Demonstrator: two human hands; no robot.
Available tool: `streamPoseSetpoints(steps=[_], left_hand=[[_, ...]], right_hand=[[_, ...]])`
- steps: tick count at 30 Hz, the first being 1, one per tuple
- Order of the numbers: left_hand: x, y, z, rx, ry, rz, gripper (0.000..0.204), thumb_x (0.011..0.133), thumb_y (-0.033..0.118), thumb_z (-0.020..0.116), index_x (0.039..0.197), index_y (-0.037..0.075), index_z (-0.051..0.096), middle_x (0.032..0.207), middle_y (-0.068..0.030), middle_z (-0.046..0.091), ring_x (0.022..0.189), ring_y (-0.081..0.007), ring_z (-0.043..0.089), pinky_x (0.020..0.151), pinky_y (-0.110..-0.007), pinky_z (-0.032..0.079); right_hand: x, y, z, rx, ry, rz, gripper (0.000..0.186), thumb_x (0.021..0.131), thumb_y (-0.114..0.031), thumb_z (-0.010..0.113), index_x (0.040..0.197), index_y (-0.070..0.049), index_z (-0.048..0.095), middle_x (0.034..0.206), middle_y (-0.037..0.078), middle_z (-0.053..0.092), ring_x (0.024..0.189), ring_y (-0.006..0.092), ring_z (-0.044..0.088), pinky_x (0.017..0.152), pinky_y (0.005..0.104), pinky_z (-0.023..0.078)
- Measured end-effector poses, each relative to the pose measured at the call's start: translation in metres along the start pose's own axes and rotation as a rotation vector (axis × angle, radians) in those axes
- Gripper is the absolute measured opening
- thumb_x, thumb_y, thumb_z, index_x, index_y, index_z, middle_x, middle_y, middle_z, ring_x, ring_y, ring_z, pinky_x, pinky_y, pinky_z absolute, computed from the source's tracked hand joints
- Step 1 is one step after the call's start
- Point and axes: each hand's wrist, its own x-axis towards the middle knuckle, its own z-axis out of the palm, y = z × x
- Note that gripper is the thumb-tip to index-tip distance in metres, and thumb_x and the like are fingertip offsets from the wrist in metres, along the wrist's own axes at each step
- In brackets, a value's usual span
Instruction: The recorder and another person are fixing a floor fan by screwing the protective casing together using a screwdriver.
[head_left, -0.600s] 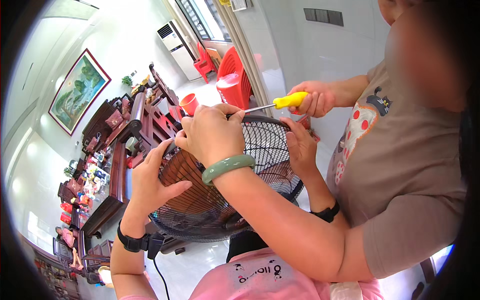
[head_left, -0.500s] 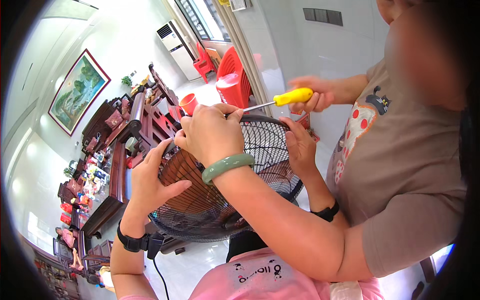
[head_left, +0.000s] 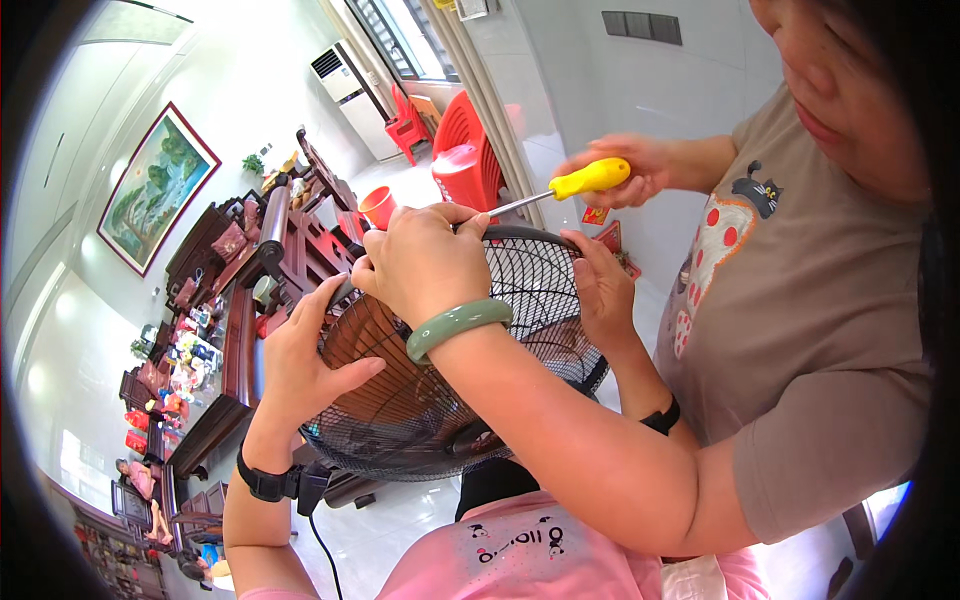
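Item: round black wire fan guard (head_left: 450,400), domed, held tilted between the wearer's two hands. Left hand (head_left: 305,360): fingers spread and pressed flat against the guard's left rim, thumb over the edge; clamped on the rim. Right hand (head_left: 600,290): fingers together and laid along the guard's upper right rim, gripping it. The guard thus lies between the two sets of fingers, its face turned up and toward the co-worker. Co-worker's near hand with green bangle (head_left: 425,262): closed over the guard's top rim, just above the wearer's left fingers. Co-worker's far hand (head_left: 640,170): wrapped on a yellow-handled screwdriver (head_left: 565,185). Screwdriver's long axis runs from upper right down-left, its tip meeting the top rim beside the bangled hand; tip contact hidden. The wearer's right fingers lie nearer the shaft.
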Motion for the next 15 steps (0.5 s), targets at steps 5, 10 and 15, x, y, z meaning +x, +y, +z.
streamPoseSetpoints(steps=[5, 10, 15], left_hand=[[-0.001, -0.001, 0.001, -0.005, 0.002, 0.003, 0.092, 0.065, 0.041, 0.091, 0.142, 0.007, 0.054, 0.12, -0.0167, 0.069, 0.105, -0.0328, 0.071, 0.089, -0.039, 0.055], [-0.005, -0.004, 0.0, -0.018, -0.008, -0.027, 0.094, 0.065, 0.041, 0.091, 0.144, 0.007, 0.053, 0.121, -0.0167, 0.069, 0.105, -0.0328, 0.071, 0.089, -0.039, 0.055], [-0.009, -0.008, 0.002, -0.009, 0.01, -0.017, 0.095, 0.065, 0.043, 0.091, 0.144, 0.007, 0.052, 0.121, -0.0161, 0.069, 0.101, -0.032, 0.07, 0.086, -0.039, 0.055]], right_hand=[[0.008, 0.012, -0.013, 0.025, -0.142, -0.22, 0.03, 0.101, -0.036, 0.054, 0.117, -0.018, 0.071, 0.112, 0.014, 0.068, 0.11, 0.0436, 0.066, 0.09, 0.0593, 0.057], [0.004, 0.013, -0.021, 0.151, -0.132, -0.178, 0.043, 0.09, -0.042, 0.069, 0.129, -0.024, 0.068, 0.12, 0.009, 0.066, 0.123, 0.0364, 0.057, 0.101, 0.0573, 0.045], [0.008, 0.016, 0.005, -0.167, 0.018, -0.379, 0.084, 0.07, -0.059, 0.086, 0.143, -0.029, 0.058, 0.125, 0.008, 0.063, 0.126, 0.0302, 0.052, 0.111, 0.0509, 0.032]])
